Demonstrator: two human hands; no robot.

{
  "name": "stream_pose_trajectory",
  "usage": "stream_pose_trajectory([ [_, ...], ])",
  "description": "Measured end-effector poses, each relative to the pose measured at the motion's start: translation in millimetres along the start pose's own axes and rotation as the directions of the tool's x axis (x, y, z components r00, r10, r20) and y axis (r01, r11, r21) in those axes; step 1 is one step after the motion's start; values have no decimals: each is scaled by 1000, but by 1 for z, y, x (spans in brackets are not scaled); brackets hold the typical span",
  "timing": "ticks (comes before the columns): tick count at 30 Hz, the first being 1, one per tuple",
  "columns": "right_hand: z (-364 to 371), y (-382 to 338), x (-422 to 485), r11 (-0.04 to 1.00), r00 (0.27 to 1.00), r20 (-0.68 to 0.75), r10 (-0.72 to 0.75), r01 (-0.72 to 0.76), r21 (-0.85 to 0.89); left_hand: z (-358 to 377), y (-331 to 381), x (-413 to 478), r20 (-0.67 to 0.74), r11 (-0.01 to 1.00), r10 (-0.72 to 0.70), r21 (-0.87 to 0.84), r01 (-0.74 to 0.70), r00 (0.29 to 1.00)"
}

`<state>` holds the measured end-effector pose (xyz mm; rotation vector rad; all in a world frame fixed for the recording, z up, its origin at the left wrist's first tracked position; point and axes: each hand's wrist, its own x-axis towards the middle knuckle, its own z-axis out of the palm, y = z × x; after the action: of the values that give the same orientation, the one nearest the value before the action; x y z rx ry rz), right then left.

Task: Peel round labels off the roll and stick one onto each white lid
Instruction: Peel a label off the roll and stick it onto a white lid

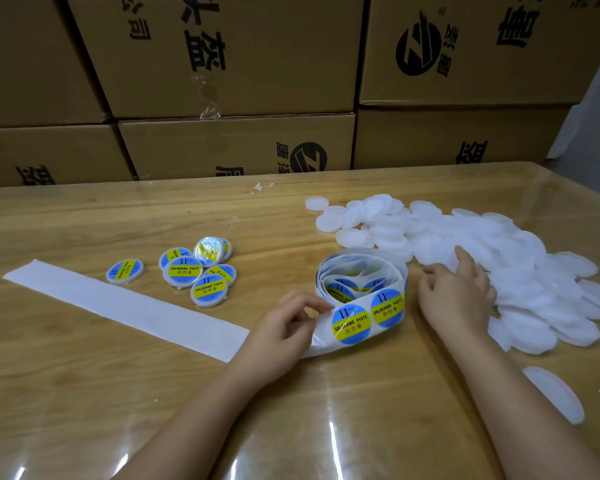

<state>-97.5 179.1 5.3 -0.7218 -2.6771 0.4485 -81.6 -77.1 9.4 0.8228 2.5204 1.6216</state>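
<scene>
Several labelled lids (196, 271) lie clustered at the left, beyond a bare backing strip (118, 306). The left hand (284, 323) pinches the loose end of the label roll (361, 289), which stands just right of it on the table (84, 393). Right of the roll, the right hand (458, 299) rests, fingers loosely spread, on the edge of the heaped white lids (520, 258).

Table (84, 220) — white lids (482, 244); labelled lids (184, 271); roll (361, 268); strip (118, 306).

"SOLDERING PASTE" stands on the roll's round labels (351, 323) and labelled lids (185, 270).
</scene>
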Motion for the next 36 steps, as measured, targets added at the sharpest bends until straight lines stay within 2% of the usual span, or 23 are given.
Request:
stream_pose_trajectory([
  [2, 0, -1, 0, 1000, 1000, 4, -8, 8, 7, -1, 0, -1, 15, 970, 131, 205, -131, 991],
  [4, 1, -2, 1, 1000, 1000, -20, -4, 5, 26, -2, 1, 0, 52, 836, 268, 484, -259, 962],
  [6, 1, -2, 2, 999, 999, -44, 19, -17, 39, -2, 4, 0, 68, 714, 339, 631, -304, 938],
  [8, -1, -2, 2, 994, 996, -65, 55, -48, 95, -1, 8, -1, 49, 672, 386, 669, -317, 921],
  [11, -5, -3, 2, 973, 989, -87, 123, -104, 204, 4, 13, -4, 11, 674, 414, 668, -315, 910],
  [15, -5, -1, 4, 962, 986, -44, 159, -145, 230, 14, 17, -5, 8, 670, 438, 664, -332, 899],
  [16, -5, -1, 5, 958, 985, -38, 168, -154, 241, 16, 16, -4, 4, 677, 432, 659, -327, 902],
  [18, -4, -1, 8, 944, 982, -34, 188, -171, 284, 18, 16, -3, -45, 785, 353, 557, -270, 935],
  [20, -4, 0, 10, 901, 974, -39, 225, -193, 388, 18, 11, -3, -80, 913, 235, 361, -192, 969],
  [22, -4, 1, 13, 824, 962, -49, 267, -202, 530, 17, 5, -3, -94, 979, 143, 161, -127, 985],
  [25, -5, 2, 14, 749, 960, -80, 270, -157, 644, 11, 1, 0, -118, 994, 2, -106, -14, 993],
  [27, -5, 0, 12, 730, 961, -110, 255, -117, 673, 9, 0, 2, -127, 978, -57, -206, 30, 990],
  [31, -12, -15, 1, 618, 946, -276, 171, 115, 778, 7, 1, 4, -75, 982, -61, -183, 47, 995],
  [34, -20, -36, -19, 561, 898, -436, 53, 335, 757, 8, 0, 4, 1, 988, -91, -123, 91, 996],
  [36, -23, -53, -41, 490, 913, -399, -90, 389, 780, 8, 1, 4, -1, 984, -105, -145, 104, 994],
])
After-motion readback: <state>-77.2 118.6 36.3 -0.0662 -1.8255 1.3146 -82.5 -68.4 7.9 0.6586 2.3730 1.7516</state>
